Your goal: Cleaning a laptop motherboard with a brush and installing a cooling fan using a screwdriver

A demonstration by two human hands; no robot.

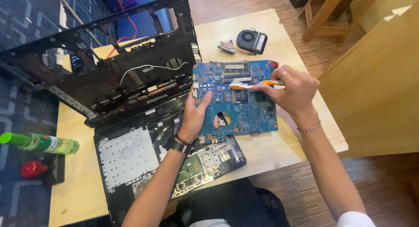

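While left hand [195, 117] grips blue board [244, 109] by its left edge, thumb on face, board held tilted above desk [279, 148] near front-right edge. Right hand [293, 90] pinches orange-white brush [253, 83], bristles touching board's upper middle. Opened laptop base [131, 157] under left wrist; black shell [109, 65] propped at back left; fan [252, 41] at back edge; green bottle [41, 143] off desk's left edge. Risks, judged: hard brushing could knock small parts loose; one-edge grip could let board slip onto base.
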